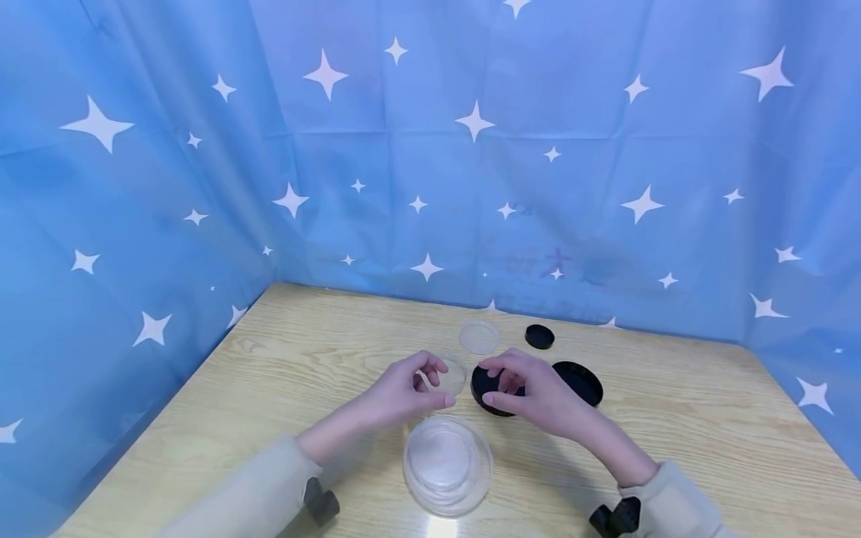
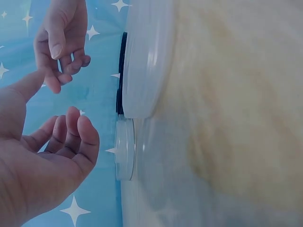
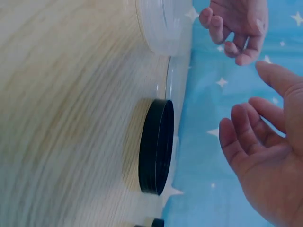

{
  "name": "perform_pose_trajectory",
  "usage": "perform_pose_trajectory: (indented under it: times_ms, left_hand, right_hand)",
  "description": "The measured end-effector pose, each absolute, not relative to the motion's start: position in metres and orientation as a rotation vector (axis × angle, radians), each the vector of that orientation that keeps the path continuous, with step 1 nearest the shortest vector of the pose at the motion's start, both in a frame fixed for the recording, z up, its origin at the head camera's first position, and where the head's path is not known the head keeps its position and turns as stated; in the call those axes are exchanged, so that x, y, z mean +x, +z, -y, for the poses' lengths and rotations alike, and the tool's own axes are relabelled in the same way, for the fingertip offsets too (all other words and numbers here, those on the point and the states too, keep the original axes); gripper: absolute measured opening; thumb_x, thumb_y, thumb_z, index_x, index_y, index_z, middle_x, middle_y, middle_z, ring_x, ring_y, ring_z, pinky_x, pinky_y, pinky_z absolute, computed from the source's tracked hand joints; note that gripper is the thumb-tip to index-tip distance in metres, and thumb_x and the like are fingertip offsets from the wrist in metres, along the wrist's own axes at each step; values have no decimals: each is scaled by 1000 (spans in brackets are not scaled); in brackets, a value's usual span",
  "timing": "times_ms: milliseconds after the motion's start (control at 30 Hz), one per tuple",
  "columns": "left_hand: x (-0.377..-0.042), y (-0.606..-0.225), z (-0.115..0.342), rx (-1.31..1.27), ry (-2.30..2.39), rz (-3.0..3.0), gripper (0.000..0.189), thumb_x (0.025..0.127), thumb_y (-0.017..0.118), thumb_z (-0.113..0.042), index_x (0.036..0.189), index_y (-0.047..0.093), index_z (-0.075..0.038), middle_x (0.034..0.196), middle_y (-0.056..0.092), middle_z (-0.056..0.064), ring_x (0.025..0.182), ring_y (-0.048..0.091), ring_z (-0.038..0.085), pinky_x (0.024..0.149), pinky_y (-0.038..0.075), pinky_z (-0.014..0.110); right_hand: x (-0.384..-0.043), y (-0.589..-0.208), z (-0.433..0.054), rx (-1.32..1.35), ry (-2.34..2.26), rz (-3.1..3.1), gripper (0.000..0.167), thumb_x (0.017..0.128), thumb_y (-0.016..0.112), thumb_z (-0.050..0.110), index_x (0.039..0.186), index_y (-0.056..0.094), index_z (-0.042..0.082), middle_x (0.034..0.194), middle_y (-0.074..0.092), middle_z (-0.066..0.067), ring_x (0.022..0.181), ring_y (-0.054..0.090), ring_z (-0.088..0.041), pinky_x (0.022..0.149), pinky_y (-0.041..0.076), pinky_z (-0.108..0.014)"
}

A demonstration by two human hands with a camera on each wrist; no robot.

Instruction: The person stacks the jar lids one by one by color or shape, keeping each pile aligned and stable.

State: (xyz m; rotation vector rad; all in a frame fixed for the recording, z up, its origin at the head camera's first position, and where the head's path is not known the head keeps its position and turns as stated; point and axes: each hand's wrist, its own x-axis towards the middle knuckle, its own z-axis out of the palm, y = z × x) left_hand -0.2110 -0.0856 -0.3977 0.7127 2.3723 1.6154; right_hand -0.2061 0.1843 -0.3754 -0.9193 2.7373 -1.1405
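Observation:
Both hands hover over the table with loosely curled fingers and nothing in them. My left hand (image 1: 407, 388) is above and left of a nested stack of clear round dishes (image 1: 447, 467), near a flat clear round dish (image 1: 454, 376) it partly hides. Over a black round lid (image 1: 486, 391) hangs my right hand (image 1: 538, 390), covering part of that lid. The right wrist view shows this hand apart from a black round lid (image 3: 156, 146) with a raised rim. In the left wrist view, the clear stack (image 2: 147, 61) stands beside the hands, untouched.
Farther back lie another clear round dish (image 1: 479, 338) and a small black lid (image 1: 539, 336). A larger black lid (image 1: 578, 382) sits right of the right hand. The wooden table (image 1: 686, 418) meets a blue star-patterned curtain (image 1: 430, 209) at its back and left.

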Motion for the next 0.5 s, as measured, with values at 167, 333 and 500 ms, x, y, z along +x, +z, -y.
perform_pose_trajectory:
  times_ms: [167, 333, 500]
  left_hand:
    - [-223, -396, 80, 686, 1615, -2388, 44, 90, 80, -22, 123, 60, -1, 101, 55, 6, 68, 49, 12, 58, 43, 22]
    - [-233, -395, 76, 659, 1631, -2395, 43, 88, 82, -22, 121, 61, -3, 101, 55, 7, 68, 49, 12, 59, 43, 22]
    - [-245, -392, 73, 662, 1647, -2386, 41, 89, 81, -21, 120, 61, -4, 103, 55, 9, 69, 49, 14, 58, 43, 24]
  right_hand:
    - [-211, -375, -194, -866, -1160, -2784, 42, 93, 77, 17, 132, 65, 6, 111, 63, -6, 83, 62, -11, 73, 55, -32]
    - [-216, -375, -206, -834, -1166, -2829, 40, 93, 77, 16, 131, 66, 7, 110, 62, -6, 87, 64, -12, 81, 56, -33]
    - [-224, -376, -215, -797, -1194, -2850, 41, 94, 77, 15, 132, 66, 4, 111, 63, -13, 88, 63, -15, 80, 56, -32]
